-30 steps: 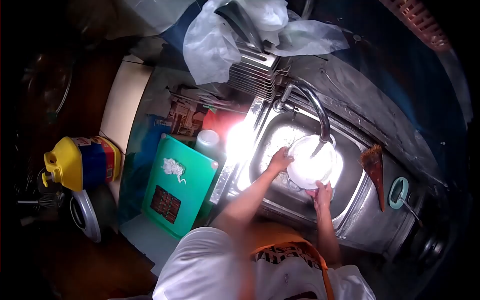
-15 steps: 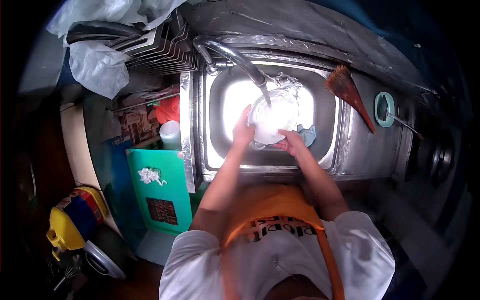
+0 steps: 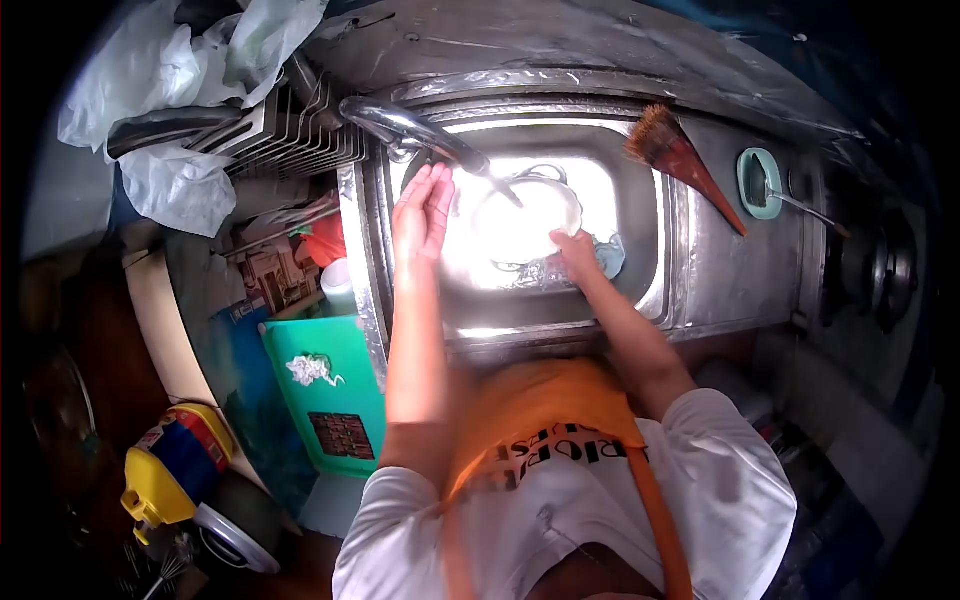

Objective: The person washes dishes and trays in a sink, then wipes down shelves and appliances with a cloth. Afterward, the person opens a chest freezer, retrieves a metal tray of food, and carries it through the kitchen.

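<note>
As water runs from a curved faucet point(image 3: 425, 132) into a white bowl point(image 3: 530, 222) in a steel sink point(image 3: 672, 235), the head view shows the right hand point(image 3: 579, 256) gripping its rim at four o'clock, a bluish cloth point(image 3: 612, 257) just beyond. The left hand point(image 3: 424, 212), spread flat, hovers at nine o'clock, the spout crowding in at ten. On the metal surface point(image 3: 720, 275) lies a brush point(image 3: 688, 168) at two o'clock, with a teal dish point(image 3: 746, 180) farther off at three. A wire rack point(image 3: 295, 125) stands at ten; a green board point(image 3: 352, 392) sits at eight.
</note>
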